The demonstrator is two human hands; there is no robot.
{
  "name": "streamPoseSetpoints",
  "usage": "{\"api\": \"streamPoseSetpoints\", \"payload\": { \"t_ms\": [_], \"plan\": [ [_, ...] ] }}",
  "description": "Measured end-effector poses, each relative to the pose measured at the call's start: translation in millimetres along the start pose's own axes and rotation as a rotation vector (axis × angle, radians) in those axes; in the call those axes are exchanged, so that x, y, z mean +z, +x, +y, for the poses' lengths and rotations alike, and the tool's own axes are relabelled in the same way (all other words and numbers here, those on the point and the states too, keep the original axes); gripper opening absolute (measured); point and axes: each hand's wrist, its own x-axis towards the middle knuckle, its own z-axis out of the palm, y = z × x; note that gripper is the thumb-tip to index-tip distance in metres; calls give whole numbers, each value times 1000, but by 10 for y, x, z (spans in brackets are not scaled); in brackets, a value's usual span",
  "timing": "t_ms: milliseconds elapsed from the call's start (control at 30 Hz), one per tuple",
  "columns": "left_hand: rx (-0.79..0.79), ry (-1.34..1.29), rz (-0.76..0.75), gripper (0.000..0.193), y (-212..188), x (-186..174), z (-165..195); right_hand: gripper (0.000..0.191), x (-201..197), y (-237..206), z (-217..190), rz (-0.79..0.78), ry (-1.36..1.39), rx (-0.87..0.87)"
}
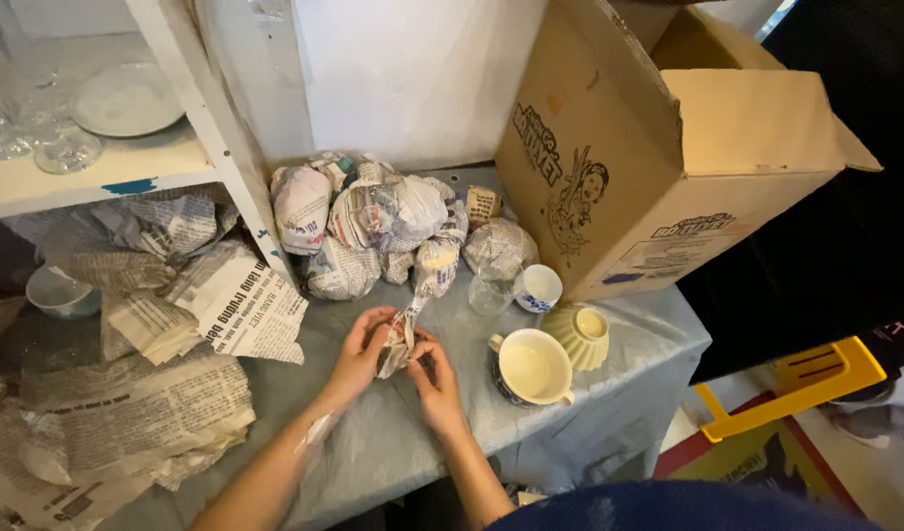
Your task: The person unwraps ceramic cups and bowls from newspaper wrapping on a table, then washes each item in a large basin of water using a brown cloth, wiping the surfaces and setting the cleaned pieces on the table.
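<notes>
Grey plastic sheeting is stretched over the bench [619, 393], on which everything is laid out as seen from the head view. Nearest the viewer, the left hand [359, 356] and the right hand [434, 379] are brought together over the sheeting, both closed in a grip on a small newspaper-wrapped bundle [398, 339], from which a twisted strip of newsprint rises toward the pile beyond. What lies inside the wrapping is hidden.

Just right of the hands, a cream ceramic mug with a dark outer glaze [531, 369] is stood upright, its handles showing at the rim. Touching it on the far side, a pale yellow ribbed ceramic bowl [578, 334] is set tilted. Slightly further back, a small white cup with blue pattern [538, 288] is placed beside a clear drinking glass [491, 288].

To the left, loose crumpled sheets of newspaper [127, 393] are spread in a heap, and a pale blue bowl [59, 292] is partly buried among them.

Further back, a pile of rounded newspaper-wrapped parcels [373, 231] is gathered against the wall. To its right, an open brown cardboard box with printed sides [649, 157] is stood on the bench. At the far left, a white painted shelf [88, 172] carries a white plate [127, 98] and clear glassware [39, 138].
</notes>
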Motion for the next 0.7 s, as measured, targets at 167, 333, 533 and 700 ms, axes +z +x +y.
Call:
{"api": "streamPoseSetpoints", "payload": {
  "t_ms": [167,333,533,700],
  "plan": [
    [20,50,45,29,1,23,3,7,-69,-21,4,-3,221,27],
    [59,-5,143,41,44,-45,14,4,-84,-18,66,68,205,83],
    [130,51,124,69,-7,8,-46,18,-34,-26,90,261,274,81],
    [381,586,173,58,-120,19,-20,56,30,-9,-25,383,-52,-60]
  ]
}}
